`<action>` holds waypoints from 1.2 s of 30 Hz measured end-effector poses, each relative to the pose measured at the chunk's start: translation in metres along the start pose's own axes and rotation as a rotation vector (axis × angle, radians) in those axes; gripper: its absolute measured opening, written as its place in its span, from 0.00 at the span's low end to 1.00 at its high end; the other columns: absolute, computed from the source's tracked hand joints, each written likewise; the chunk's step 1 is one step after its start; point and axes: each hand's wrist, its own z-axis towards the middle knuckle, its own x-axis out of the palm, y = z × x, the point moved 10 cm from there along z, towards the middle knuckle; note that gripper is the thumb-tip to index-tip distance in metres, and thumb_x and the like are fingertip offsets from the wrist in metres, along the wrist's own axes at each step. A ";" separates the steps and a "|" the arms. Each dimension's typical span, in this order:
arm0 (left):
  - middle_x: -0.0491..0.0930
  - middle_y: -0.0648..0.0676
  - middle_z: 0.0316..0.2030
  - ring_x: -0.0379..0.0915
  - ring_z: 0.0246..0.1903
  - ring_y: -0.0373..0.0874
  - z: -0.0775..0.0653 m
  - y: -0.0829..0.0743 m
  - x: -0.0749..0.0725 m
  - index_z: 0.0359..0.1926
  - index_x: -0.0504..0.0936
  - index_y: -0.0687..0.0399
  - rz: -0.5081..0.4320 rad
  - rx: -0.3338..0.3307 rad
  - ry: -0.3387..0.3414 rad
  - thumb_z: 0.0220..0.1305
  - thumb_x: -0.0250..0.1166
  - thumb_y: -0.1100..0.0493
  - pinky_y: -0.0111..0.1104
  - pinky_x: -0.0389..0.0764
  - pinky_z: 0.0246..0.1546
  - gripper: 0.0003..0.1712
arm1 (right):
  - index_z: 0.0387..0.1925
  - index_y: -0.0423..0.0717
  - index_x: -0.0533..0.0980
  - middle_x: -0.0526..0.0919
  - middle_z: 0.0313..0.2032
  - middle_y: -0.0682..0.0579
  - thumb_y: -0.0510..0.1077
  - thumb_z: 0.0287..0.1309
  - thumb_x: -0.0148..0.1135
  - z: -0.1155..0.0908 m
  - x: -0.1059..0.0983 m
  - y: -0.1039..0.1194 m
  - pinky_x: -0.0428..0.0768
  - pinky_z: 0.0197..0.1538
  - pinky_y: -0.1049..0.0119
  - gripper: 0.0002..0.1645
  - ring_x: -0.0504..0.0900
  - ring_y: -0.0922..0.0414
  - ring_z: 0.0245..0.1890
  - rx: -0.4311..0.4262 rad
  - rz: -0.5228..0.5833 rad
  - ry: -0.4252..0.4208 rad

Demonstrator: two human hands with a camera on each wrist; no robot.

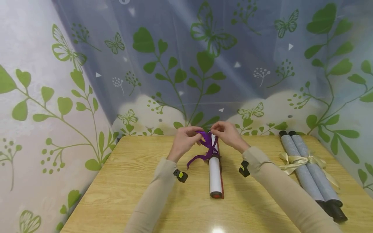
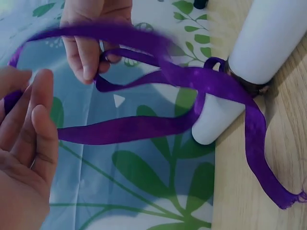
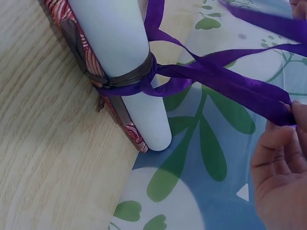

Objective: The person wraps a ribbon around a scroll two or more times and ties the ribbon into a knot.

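Observation:
A white roll (image 1: 215, 178) with a dark end cap lies lengthwise on the table, a red patterned strip (image 3: 132, 132) along its side. Purple ribbon (image 2: 220, 86) and a dark band (image 3: 132, 72) go round its middle. Beyond the roll's near half, my left hand (image 1: 185, 139) holds a loop of the ribbon between thumb and fingers. Opposite it, my right hand (image 1: 228, 134) pinches another ribbon loop, seen pulled taut in the right wrist view. One frayed ribbon end (image 2: 285, 199) hangs loose. Fingers partly cover the ribbon where each hand grips it.
At the right of the wooden table (image 1: 131, 181) lie two grey rolls (image 1: 309, 171) with black ends, tied together by a cream ribbon bow (image 1: 303, 159). A leaf-patterned cloth (image 1: 175, 81) hangs behind the table's far edge.

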 end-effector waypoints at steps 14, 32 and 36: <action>0.87 0.53 0.30 0.81 0.24 0.37 -0.009 -0.017 0.089 0.43 0.88 0.56 0.344 0.065 0.305 0.63 0.63 0.63 0.23 0.79 0.27 0.10 | 0.45 0.45 0.81 0.86 0.41 0.45 0.45 0.67 0.60 0.000 -0.011 0.000 0.79 0.48 0.55 0.10 0.83 0.49 0.45 -0.004 -0.048 0.033; 0.83 0.55 0.23 0.68 0.16 0.35 -0.002 0.005 0.046 0.43 0.84 0.59 0.304 -0.025 -0.042 0.66 0.63 0.60 0.25 0.69 0.16 0.09 | 0.47 0.43 0.81 0.87 0.42 0.44 0.43 0.68 0.58 -0.001 -0.008 -0.001 0.81 0.35 0.60 0.11 0.83 0.55 0.37 0.003 -0.008 0.095; 0.83 0.52 0.25 0.71 0.18 0.35 -0.001 0.013 0.035 0.48 0.83 0.59 0.326 -0.091 -0.127 0.63 0.67 0.58 0.26 0.71 0.18 0.15 | 0.45 0.46 0.81 0.87 0.43 0.46 0.45 0.68 0.59 0.000 -0.006 0.001 0.81 0.38 0.56 0.11 0.83 0.54 0.39 0.004 -0.011 0.098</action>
